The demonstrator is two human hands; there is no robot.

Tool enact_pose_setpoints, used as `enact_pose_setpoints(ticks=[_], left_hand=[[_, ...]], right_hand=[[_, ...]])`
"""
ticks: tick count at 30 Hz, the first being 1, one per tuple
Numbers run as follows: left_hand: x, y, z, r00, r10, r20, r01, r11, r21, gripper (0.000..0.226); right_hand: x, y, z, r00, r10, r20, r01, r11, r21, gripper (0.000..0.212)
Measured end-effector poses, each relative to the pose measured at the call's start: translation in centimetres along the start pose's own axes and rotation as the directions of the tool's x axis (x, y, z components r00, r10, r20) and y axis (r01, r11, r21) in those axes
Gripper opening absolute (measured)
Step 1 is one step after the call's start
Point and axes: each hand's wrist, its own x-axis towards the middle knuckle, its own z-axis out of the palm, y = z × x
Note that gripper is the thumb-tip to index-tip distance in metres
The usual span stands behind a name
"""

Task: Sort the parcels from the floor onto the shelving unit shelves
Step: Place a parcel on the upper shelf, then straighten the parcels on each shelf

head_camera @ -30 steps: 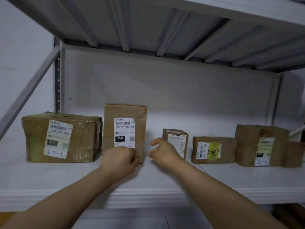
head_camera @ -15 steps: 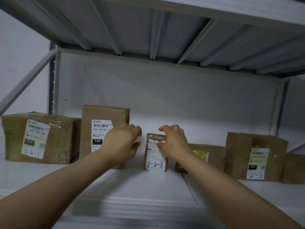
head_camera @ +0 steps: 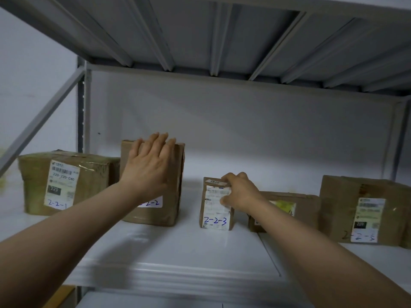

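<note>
Several brown cardboard parcels stand in a row on a white shelf (head_camera: 178, 254). My left hand (head_camera: 149, 165) lies flat, fingers spread, against the front of the tall parcel marked 2-2-2 (head_camera: 175, 196). My right hand (head_camera: 239, 192) grips the top right corner of the small upright parcel marked 2-2-3 (head_camera: 213, 216). At the far left sits the wide parcel 2-2-1 (head_camera: 66, 183). A low parcel with a yellow sticker (head_camera: 287, 207) lies behind my right wrist, partly hidden.
A larger parcel (head_camera: 364, 210) stands at the right end of the shelf. The ribbed underside of the upper shelf (head_camera: 222, 41) hangs close overhead. A grey upright post and diagonal brace (head_camera: 44, 116) frame the left side. A white wall lies behind.
Both hands rose from near the shelf front. The left went up onto the 2-2-2 parcel's face; the right closed on the 2-2-3 parcel's top corner. The camera shifted right, then back left.
</note>
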Motion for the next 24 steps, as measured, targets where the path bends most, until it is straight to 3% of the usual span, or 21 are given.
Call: enact_pose_setpoints(ticks=[3, 16, 24], left_hand=[[0.0, -0.8, 0.3, 0.999, -0.018, 0.051, 0.018, 1.000, 0.011, 0.103], [1.2, -1.4, 1.1, 0.999, -0.003, 0.035, 0.004, 1.000, -0.020, 0.116], [1.9, -2.2, 1.0, 0.999, 0.017, 0.029, -0.017, 1.000, 0.006, 0.107]], right_hand=[[0.4, -0.7, 0.5, 1.000, 0.019, 0.016, -0.020, 0.999, 0.028, 0.062], [2.5, -2.5, 2.9, 0.999, -0.039, 0.030, 0.037, 0.996, 0.077, 0.054], [3.4, -2.9, 4.0, 0.997, -0.061, 0.056, 0.048, 0.976, 0.212, 0.058]])
